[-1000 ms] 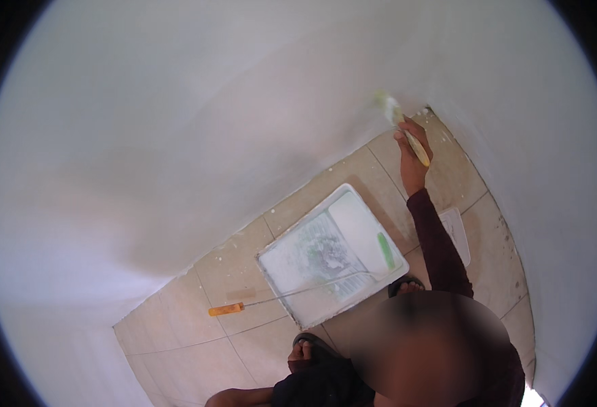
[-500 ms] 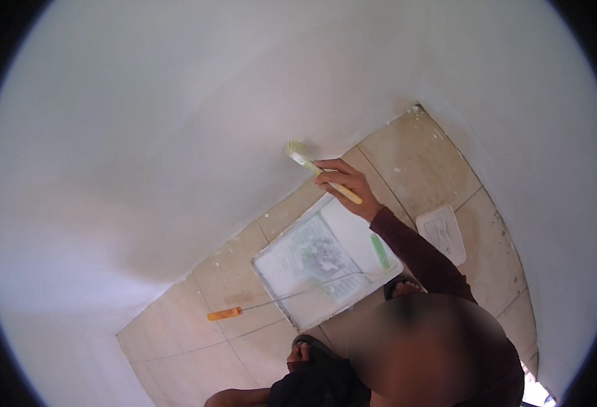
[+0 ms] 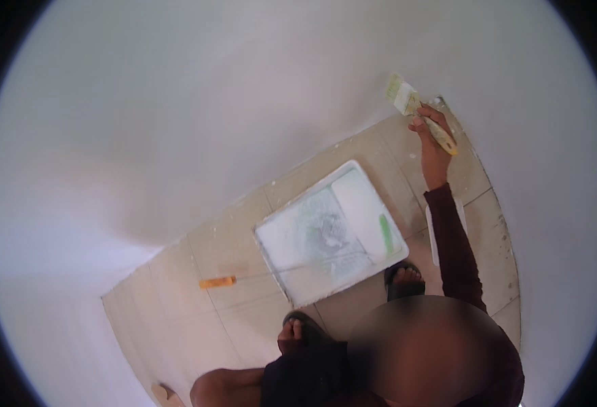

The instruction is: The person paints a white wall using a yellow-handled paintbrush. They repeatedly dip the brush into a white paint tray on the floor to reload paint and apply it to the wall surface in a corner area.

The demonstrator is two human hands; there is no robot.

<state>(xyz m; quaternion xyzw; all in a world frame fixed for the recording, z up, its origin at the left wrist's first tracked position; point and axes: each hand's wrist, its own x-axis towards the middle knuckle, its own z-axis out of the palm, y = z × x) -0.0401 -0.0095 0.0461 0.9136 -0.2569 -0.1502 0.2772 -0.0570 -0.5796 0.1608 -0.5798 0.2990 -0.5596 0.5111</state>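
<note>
Gripped in my right hand (image 3: 433, 136) is a yellow-handled paintbrush (image 3: 401, 93), its pale, paint-stained bristles at the lower part of the white wall (image 3: 285, 81), near the corner; whether they touch it I cannot tell. Below and left, on the tiled floor, lies a white paint tray (image 3: 279, 271) with white paint and a green-streaked roller (image 3: 386, 234) in its well. The roller's thin rod runs across the tray to an orange handle (image 3: 217, 281). Partly behind my maroon-sleeved forearm is a white plastic lid or shallow container (image 3: 433, 237). My left hand is not in view.
Walls (image 3: 543, 190) border the tiled floor (image 3: 190, 325) on several sides. My sandalled feet (image 3: 291, 329) are just below the tray, with my bent bare knee (image 3: 213, 386) at the bottom. A tan object (image 3: 162, 392) at the lower left is too small to make out.
My right hand and brush swung down-left toward the wall above the tray half a second ago and are now back up-right near the corner. The view has shifted slightly.
</note>
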